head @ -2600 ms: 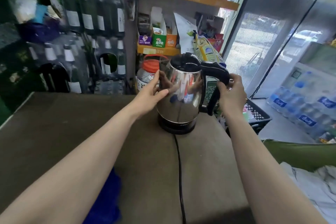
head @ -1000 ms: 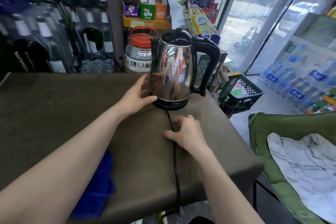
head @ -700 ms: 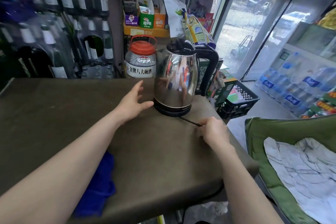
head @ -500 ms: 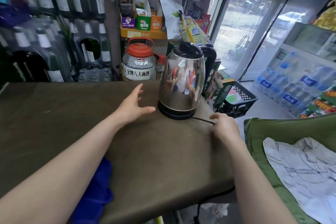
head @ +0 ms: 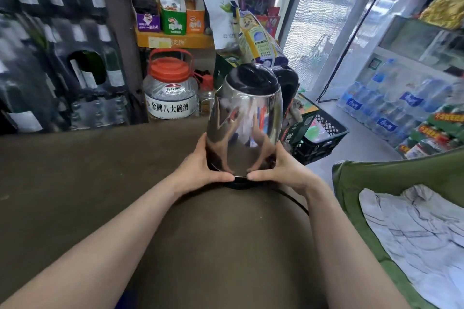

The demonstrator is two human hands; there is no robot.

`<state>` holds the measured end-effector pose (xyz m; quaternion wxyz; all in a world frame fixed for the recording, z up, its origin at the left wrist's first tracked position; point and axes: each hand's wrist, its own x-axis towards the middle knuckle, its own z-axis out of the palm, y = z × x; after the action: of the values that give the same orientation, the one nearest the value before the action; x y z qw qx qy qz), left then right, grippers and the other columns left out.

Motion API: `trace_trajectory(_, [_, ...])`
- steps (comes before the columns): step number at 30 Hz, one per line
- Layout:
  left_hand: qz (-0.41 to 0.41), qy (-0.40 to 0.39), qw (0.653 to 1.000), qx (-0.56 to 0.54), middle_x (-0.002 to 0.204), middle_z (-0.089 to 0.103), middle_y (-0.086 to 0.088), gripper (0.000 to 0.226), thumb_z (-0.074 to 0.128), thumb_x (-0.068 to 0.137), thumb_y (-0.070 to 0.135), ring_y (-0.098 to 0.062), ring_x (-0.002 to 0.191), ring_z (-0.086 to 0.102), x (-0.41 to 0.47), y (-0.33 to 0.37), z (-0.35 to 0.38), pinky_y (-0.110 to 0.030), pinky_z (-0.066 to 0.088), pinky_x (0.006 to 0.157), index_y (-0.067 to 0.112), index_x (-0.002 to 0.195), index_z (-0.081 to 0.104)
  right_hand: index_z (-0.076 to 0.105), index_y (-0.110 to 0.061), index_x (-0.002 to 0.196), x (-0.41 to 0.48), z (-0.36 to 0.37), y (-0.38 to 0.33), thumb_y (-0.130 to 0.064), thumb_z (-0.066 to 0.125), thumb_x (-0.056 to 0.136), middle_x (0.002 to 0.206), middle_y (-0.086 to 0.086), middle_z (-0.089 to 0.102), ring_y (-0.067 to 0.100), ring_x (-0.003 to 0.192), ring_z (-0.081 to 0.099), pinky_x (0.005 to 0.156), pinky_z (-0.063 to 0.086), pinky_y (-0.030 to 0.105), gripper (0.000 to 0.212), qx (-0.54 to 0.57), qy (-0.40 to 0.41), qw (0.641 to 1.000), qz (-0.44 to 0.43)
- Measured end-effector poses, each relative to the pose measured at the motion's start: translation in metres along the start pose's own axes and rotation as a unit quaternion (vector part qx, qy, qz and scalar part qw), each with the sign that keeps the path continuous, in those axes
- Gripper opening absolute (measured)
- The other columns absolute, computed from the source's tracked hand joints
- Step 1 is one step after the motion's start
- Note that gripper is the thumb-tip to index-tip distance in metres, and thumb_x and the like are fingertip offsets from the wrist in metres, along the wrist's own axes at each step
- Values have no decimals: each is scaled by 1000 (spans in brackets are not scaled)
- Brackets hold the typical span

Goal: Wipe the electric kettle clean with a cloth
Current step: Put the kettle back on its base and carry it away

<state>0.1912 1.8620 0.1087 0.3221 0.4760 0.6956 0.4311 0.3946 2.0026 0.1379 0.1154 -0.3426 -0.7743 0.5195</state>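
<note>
One electric kettle (head: 244, 120) stands upright on the brown tabletop (head: 75, 183), its long axis vertical. The body is polished steel with a black lid (head: 253, 79) on top. The black handle (head: 287, 83) sits at the far right rear of the body, pointing away from the wearer; the spout edge shows at the upper left of the body. The kettle rests on one black round base (head: 241, 183), near the right edge of the tabletop.

Two bare hands grasp the kettle low on its body. The left hand (head: 200, 168) presses against the left flank, thumb lying along the bottom rim. The right hand (head: 283, 168) presses against the right flank, thumb likewise at the bottom rim. The two thumb tips nearly meet at the front. Each grip is closed on the kettle.

One black power cord (head: 293, 200) leaves the base to the right and runs toward the tabletop edge, passing under the right forearm.

Behind the kettle stands one clear jar (head: 170, 93) with an orange lid and carry handle. A second, smaller orange-capped container (head: 206, 93) stands just beside it. Rows of dark bottles (head: 50, 70) fill the rack at left; their count cannot be told. To the right, one green chair (head: 376, 183) carries one white crumpled cloth (head: 414, 233), well apart from the kettle. One black plastic crate (head: 319, 138) sits on the floor beyond the tabletop.
</note>
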Motion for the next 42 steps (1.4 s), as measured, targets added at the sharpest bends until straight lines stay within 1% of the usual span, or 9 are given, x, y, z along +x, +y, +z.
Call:
trace_trajectory(4, [2, -7, 1000, -26, 147, 44, 18, 129, 92, 53, 44, 2, 135, 40, -1, 0, -6, -20, 30, 113, 31, 155, 14, 44, -40, 139, -3, 9, 3, -20, 99, 57, 136, -15, 63, 2, 127, 58, 111, 47, 32, 101, 28, 35, 999, -19])
trace_trajectory(9, [-18, -4, 998, -60, 131, 51, 28, 110, 93, 59, 24, 22, 117, 45, -9, 18, -21, -10, 34, 104, 29, 150, 31, 45, -29, 145, -15, 15, -18, -5, 92, 67, 133, -21, 66, 17, 122, 66, 104, 52, 33, 94, 69, 35, 997, -17])
trace_trajectory(12, [-33, 7, 994, -102, 129, 56, 24, 109, 93, 59, 13, 19, 115, 51, -19, 39, -32, -8, 39, 101, 28, 150, 33, 52, -27, 130, -26, 10, -44, -12, 95, 65, 121, -22, 70, 2, 115, 65, 99, 52, 22, 79, 67, 53, 996, -5])
trace_trajectory(16, [-18, 20, 992, -121, 141, 51, 19, 119, 94, 58, 13, 7, 131, 45, -40, 88, -61, -15, 36, 109, 37, 153, 25, 44, -26, 144, -52, 0, -96, -4, 91, 68, 120, -29, 68, -9, 117, 60, 90, 52, 12, 92, 89, 71, 993, -12])
trace_trajectory(21, [-17, 23, 992, -124, 132, 41, 36, 111, 92, 61, 13, 31, 118, 34, -75, 160, -109, 5, 32, 87, 61, 136, 25, 39, -36, 149, -97, 2, -166, -16, 93, 69, 134, -20, 63, 3, 126, 59, 100, 52, 24, 98, 108, 113, 987, -33])
trace_trajectory(26, [-34, 6, 991, -130, 148, 40, 12, 111, 91, 64, 19, 1, 132, 37, -133, 226, -153, -11, 33, 96, 56, 142, 22, 35, -33, 151, -155, 21, -237, -22, 94, 68, 139, -4, 62, 16, 128, 60, 104, 54, 38, 102, 124, 166, 978, -30])
trace_trajectory(35, [19, -13, 990, -137, 144, 37, 16, 110, 87, 69, 16, -4, 133, 36, -251, 303, -234, -27, 31, 110, 42, 152, 21, 38, -44, 148, -263, 71, -364, -44, 95, 59, 138, -7, 63, 9, 128, 59, 110, 50, 40, 106, 110, 250, 960, -68])
trace_trajectory(40, [37, -14, 987, -155, 148, 38, 12, 110, 87, 67, 18, -5, 133, 35, -290, 315, -267, -27, 32, 108, 41, 153, 21, 36, -44, 149, -297, 93, -413, -35, 95, 65, 136, -15, 62, -9, 118, 59, 97, 50, 13, 103, 90, 251, 961, -77])
trace_trajectory(42, [41, -11, 985, -165, 151, 38, 8, 111, 87, 67, 17, -7, 135, 35, -301, 319, -279, -26, 31, 107, 40, 153, 21, 37, -47, 147, -301, 99, -428, -38, 95, 64, 137, -12, 62, -2, 121, 61, 103, 52, 25, 102, 93, 239, 963, -82])
